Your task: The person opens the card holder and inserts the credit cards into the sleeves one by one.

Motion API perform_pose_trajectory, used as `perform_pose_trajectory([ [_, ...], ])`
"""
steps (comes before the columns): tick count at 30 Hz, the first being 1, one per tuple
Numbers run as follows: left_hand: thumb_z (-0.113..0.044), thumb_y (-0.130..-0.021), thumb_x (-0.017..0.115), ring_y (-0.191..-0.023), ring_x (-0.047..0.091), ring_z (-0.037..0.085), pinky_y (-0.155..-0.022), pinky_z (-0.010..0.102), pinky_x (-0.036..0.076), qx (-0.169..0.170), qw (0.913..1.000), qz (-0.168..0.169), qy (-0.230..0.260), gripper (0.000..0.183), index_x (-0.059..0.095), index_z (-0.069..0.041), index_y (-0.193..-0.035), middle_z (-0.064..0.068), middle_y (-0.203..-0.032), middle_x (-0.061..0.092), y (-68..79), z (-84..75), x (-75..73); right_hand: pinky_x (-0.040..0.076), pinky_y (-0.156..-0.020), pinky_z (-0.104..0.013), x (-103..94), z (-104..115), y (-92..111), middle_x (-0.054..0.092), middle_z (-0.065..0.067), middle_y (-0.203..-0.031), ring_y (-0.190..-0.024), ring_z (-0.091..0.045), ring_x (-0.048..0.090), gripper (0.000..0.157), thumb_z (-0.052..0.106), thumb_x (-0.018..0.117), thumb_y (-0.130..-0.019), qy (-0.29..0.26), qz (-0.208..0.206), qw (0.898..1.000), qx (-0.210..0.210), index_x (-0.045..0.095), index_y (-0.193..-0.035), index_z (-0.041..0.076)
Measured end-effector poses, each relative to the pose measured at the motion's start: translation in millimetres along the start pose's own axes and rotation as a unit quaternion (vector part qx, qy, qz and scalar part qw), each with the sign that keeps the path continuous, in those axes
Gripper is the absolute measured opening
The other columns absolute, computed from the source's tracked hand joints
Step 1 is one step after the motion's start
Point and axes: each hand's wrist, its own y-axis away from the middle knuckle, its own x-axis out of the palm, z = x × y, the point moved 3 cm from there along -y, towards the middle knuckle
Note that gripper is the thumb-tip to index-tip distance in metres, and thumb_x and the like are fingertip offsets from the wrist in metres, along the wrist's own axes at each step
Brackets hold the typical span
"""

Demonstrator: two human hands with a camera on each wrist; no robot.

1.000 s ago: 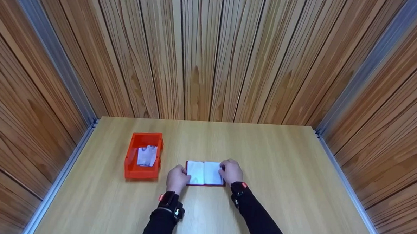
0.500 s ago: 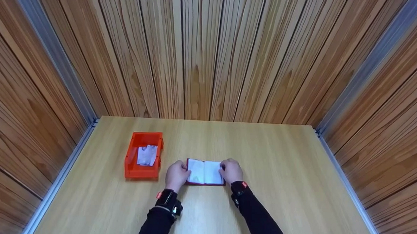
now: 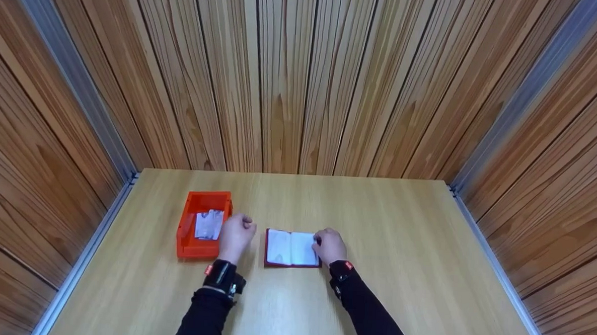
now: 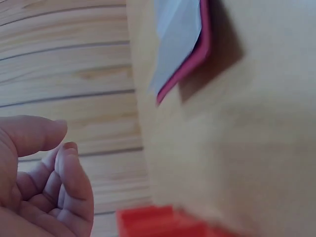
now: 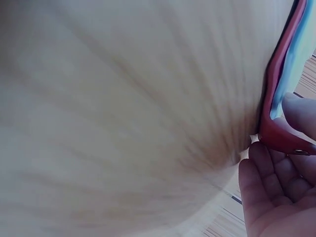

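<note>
A small booklet (image 3: pixel 279 247) with a red cover and pale leaves lies spread open on the table. My right hand (image 3: pixel 331 247) pinches its right edge. In the right wrist view the thumb lies on the pale leaves, with fingers under the red cover (image 5: pixel 276 133), where a small metal snap shows. My left hand (image 3: pixel 236 238) is off the booklet, between it and the orange-red bin (image 3: pixel 196 249). Its fingers (image 4: pixel 74 175) are loosely curled and hold nothing. The booklet's left end (image 4: pixel 177 54) stands apart from that hand.
Pale purplish printed papers (image 3: pixel 209 225) lie inside the bin, which stands left of the left hand. The wooden table (image 3: pixel 387 221) is bounded by plank walls (image 3: pixel 292 86) at the back and sides, with metal rails (image 3: pixel 500 274) along its side edges.
My left hand has let go of the booklet's left edge and moved left and away from me, up beside the bin. The right hand has kept its hold.
</note>
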Motion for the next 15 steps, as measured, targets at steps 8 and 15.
perform_pose_trajectory([
  [8, -0.01, -0.091, 0.065, -0.084, 0.061, 0.031, -0.076, 0.044, 0.051, -0.017, 0.9971, -0.062, -0.039, 0.014, 0.064, -0.001, -0.102, 0.015, -0.093, 0.066, -19.8, 19.1, -47.8, 0.05, -0.081, -0.042, 3.4, -2.1, -2.5, 0.063, -0.01, -0.092, -0.09, -0.029, 0.06, 0.015, 0.005, 0.077, -0.083, 0.008, 0.034, 0.999, 0.04, 0.073, -0.095, 0.0],
  [15, -0.011, -0.096, 0.058, -0.097, 0.061, 0.039, -0.086, 0.052, 0.047, -0.072, 0.9895, -0.078, -0.099, 0.024, 0.063, 0.004, -0.114, 0.023, -0.106, 0.066, -33.0, 47.4, -68.5, 0.05, -0.081, -0.042, 2.2, -2.3, -2.6, 0.063, -0.009, -0.091, -0.089, -0.028, 0.06, 0.015, 0.006, 0.078, -0.081, 0.006, 0.031, 0.999, 0.035, 0.072, -0.094, 0.0],
])
